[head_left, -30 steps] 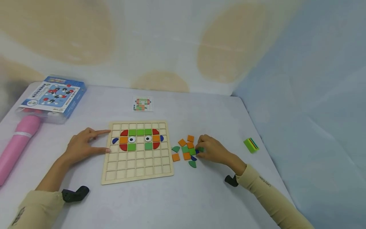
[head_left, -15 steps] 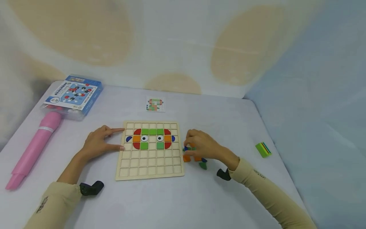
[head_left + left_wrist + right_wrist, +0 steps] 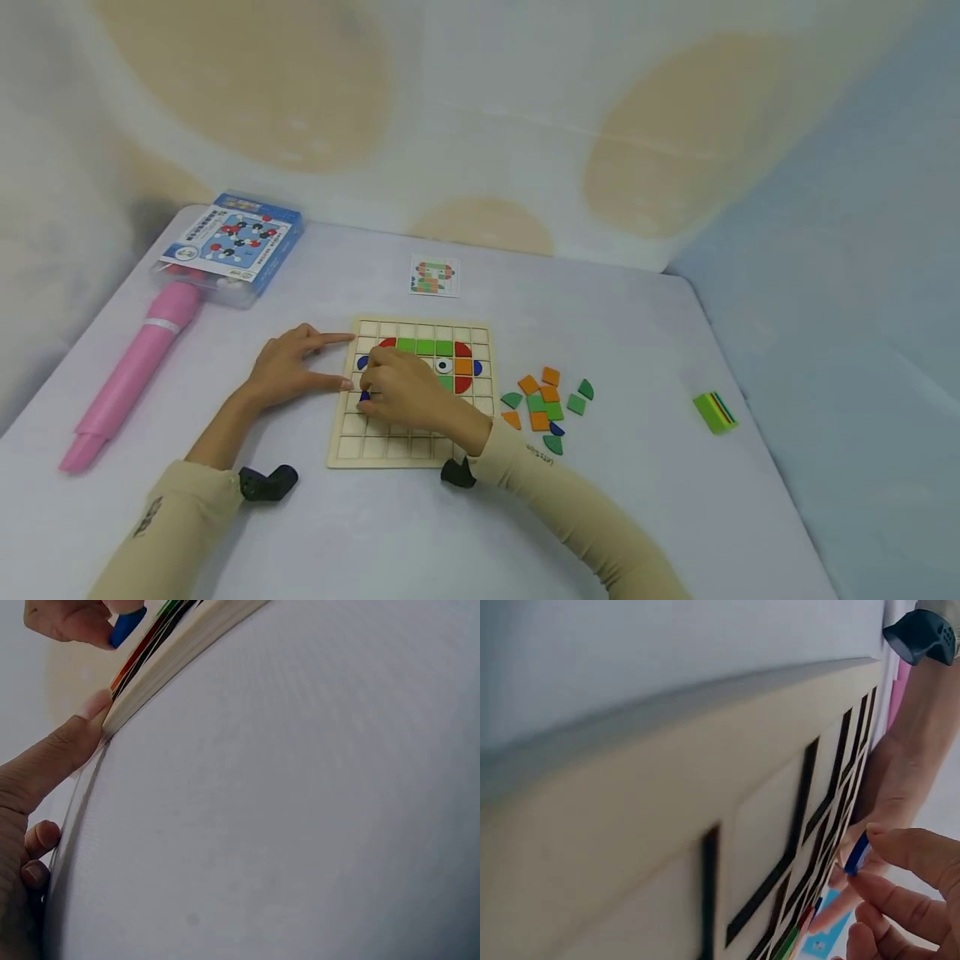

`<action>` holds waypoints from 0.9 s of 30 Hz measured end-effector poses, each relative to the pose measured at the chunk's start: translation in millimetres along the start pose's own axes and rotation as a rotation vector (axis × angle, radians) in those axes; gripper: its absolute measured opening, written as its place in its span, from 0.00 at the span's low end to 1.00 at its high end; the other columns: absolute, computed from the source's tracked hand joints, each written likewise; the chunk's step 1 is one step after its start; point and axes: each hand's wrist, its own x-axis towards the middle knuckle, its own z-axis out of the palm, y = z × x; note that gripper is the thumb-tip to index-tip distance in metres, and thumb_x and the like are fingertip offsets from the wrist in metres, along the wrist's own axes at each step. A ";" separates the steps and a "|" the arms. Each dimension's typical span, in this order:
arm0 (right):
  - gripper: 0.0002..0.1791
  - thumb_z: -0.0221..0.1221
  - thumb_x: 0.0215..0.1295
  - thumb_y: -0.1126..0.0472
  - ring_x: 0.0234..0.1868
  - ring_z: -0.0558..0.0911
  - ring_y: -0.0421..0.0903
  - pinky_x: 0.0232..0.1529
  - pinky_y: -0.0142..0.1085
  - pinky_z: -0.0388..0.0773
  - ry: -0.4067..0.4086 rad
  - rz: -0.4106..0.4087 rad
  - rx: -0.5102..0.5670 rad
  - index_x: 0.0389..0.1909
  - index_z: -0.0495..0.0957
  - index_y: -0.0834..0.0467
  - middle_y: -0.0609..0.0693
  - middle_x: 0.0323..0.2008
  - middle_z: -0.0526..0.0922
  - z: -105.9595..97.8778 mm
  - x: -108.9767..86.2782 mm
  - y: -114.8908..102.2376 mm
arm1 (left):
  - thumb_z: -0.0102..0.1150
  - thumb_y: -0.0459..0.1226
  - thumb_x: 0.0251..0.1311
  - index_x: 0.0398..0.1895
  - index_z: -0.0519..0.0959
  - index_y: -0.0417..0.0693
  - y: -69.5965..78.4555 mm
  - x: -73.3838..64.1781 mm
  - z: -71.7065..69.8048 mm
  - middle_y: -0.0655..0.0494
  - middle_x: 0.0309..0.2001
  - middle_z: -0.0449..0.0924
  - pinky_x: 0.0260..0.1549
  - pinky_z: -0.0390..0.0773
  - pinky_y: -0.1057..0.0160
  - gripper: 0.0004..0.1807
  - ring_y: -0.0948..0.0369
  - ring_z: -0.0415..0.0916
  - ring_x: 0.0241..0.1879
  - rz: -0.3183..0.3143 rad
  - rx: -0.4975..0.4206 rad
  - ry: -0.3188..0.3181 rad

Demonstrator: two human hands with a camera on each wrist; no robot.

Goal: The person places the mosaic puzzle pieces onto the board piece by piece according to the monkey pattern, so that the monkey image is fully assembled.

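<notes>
A wooden grid board (image 3: 375, 463) lies on the table with red, green, orange and blue tiles and a round eye tile (image 3: 444, 366) set in its upper rows. My left hand (image 3: 288, 367) spreads thumb and index finger, their tips touching the board's left edge. Between thumb and fingers, my right hand (image 3: 412, 390) pinches a small blue tile (image 3: 857, 853) over the left side of the board. In the left wrist view this blue tile (image 3: 127, 628) is tilted above the board's surface. The right hand hides part of the tile pattern.
Loose orange, green and blue tiles (image 3: 540, 421) lie right of the board. A printed pattern card (image 3: 435, 276) is behind it. At the left are a boxed molecule set (image 3: 240, 242) and a pink tube-shaped object (image 3: 138, 375). Far right sits a green striped block (image 3: 716, 413).
My right hand has gone from the loose tiles leftward to the board, carrying a blue tile. Some loose tiles are spread further right. The left hand stays at the board's edge; the head view has shifted.
</notes>
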 end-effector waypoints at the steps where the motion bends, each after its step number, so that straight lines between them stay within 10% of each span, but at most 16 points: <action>1: 0.15 0.67 0.62 0.47 0.41 0.75 0.37 0.44 0.26 0.72 -0.003 0.004 -0.006 0.44 0.88 0.52 0.44 0.42 0.79 0.9 2.0 -1.4 | 0.74 0.62 0.42 0.64 0.77 0.62 1.0 0.3 0.1 0.54 0.35 0.69 0.35 0.56 0.58 0.42 0.59 0.61 0.31 0.002 -0.001 -0.001; 15: 0.19 0.66 0.63 0.46 0.38 0.74 0.36 0.39 0.25 0.69 0.025 -0.004 -0.036 0.50 0.86 0.50 0.43 0.41 0.78 10.5 7.6 -6.1 | 0.74 0.62 0.42 0.64 0.77 0.63 2.9 -0.5 -3.0 0.54 0.35 0.68 0.35 0.56 0.58 0.42 0.58 0.60 0.32 -0.016 -0.012 -0.008; 27: 0.07 0.62 0.68 0.55 0.41 0.75 0.39 0.39 0.28 0.69 -0.008 0.002 -0.021 0.37 0.88 0.50 0.44 0.39 0.78 6.5 1.5 -3.0 | 0.73 0.63 0.42 0.65 0.77 0.62 5.6 -1.1 -3.6 0.53 0.36 0.69 0.36 0.57 0.58 0.43 0.58 0.61 0.33 -0.033 0.000 -0.027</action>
